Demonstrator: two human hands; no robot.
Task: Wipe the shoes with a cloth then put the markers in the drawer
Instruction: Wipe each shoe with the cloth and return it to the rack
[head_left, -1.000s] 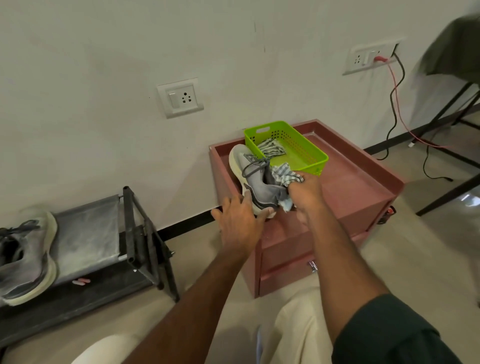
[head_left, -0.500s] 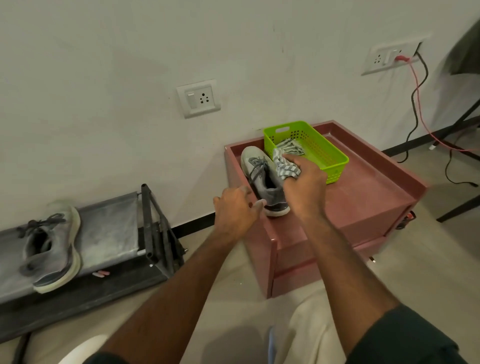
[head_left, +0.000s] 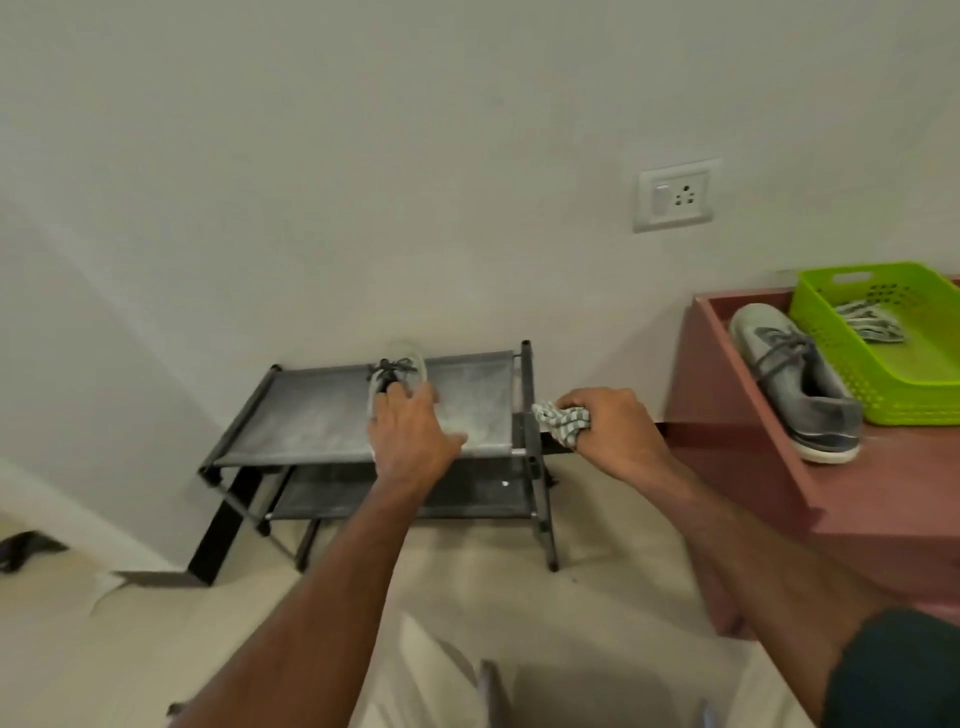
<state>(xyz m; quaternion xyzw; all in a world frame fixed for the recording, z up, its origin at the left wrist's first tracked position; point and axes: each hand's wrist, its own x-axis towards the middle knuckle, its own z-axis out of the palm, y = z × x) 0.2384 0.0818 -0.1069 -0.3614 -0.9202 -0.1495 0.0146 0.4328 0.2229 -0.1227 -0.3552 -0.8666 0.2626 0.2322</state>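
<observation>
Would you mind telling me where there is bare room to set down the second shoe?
On the red cabinet top, the patch in front of the grey shoe and green basket is bare. The rack's top shelf is free left of the left hand. The cabinet's back, with shoe and basket, is crowded.

no readable text, labels, brands or numbers anywhere in the head view
</observation>
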